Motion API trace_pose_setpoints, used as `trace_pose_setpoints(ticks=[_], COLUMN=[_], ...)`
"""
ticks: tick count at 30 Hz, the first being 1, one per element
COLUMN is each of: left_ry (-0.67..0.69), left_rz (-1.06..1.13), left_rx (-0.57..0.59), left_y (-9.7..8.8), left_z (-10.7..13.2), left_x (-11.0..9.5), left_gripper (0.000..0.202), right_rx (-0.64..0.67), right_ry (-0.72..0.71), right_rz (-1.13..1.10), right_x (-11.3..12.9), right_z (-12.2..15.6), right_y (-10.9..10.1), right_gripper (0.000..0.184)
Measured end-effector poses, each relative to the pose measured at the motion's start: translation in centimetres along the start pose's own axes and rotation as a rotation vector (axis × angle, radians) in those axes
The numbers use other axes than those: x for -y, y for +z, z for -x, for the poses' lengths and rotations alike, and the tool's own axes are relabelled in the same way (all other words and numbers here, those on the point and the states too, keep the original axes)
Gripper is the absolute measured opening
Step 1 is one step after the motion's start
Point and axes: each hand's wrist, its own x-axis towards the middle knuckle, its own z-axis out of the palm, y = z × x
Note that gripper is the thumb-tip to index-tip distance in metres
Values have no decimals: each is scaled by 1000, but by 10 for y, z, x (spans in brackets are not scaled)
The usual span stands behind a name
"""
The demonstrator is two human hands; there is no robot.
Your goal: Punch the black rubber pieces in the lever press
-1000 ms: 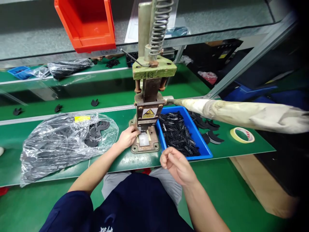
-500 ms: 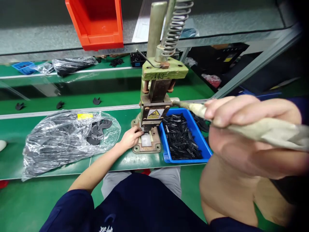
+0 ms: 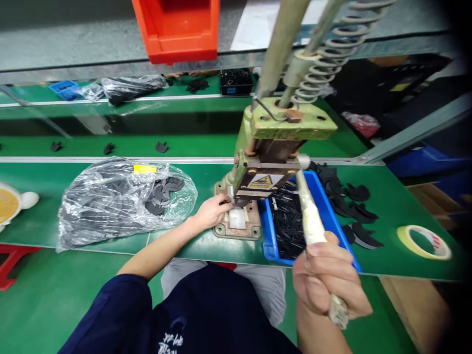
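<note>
My right hand (image 3: pixel 330 278) is wrapped round the tape-covered lever (image 3: pixel 311 216) of a green hand press (image 3: pixel 289 129). The lever slopes down toward me from the press's right side. My left hand (image 3: pixel 212 212) reaches to the press base (image 3: pixel 241 233), its fingertips pinched together just under the press head, by a pale metal block (image 3: pixel 237 219). What those fingers hold is too small and partly hidden. A warning label (image 3: pixel 264 181) is on the front of the head. Right of the base sits a blue bin (image 3: pixel 270 250) full of small black parts (image 3: pixel 287 216).
A clear bag (image 3: pixel 99 211) of black curved pieces lies on the left. More black pieces (image 3: pixel 363 236) and a tape roll (image 3: pixel 424 242) are at the right. An orange bin (image 3: pixel 180 49) stands on the shelf above. Small black pieces (image 3: pixel 161 146) lie along the green strip behind.
My right hand has pulled the lever down from a raised, near-level position. The left hand stays at the press base. The view has shifted, showing the tape roll on the right.
</note>
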Motion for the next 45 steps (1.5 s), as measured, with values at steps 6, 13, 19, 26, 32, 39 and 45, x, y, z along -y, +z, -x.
trace_pose_setpoints(ticks=[6,13,19,26,32,39,45], left_ry=[-305,-930,-1079,-908,-693,-707,-1019], left_rz=[-65,-449,-512,-457,-318,-165,422], left_rx=[-47,-11,14,50,21,-183,-591], left_y=[-33,-94,-100,-86,-71,-78,-93], left_z=[26,70,70,77,96,99,92], left_x=[32,109,140,112,85,90,87], left_gripper=[32,32,49,46,35,32,32], right_rx=[-92,-129,-37,-152,-147,-110,-22], right_ry=[-126,-126,-48,-26,-129,-177,-295], right_rz=[-100,-107,-73,-45,-77,-104,-93], right_x=[-13,-9,-13,-11,-13,-13,-20], right_z=[-1,-3,1,0,-3,-9,-11], right_y=[4,10,0,6,10,10,6], right_gripper=[28,17,12,19,18,35,34])
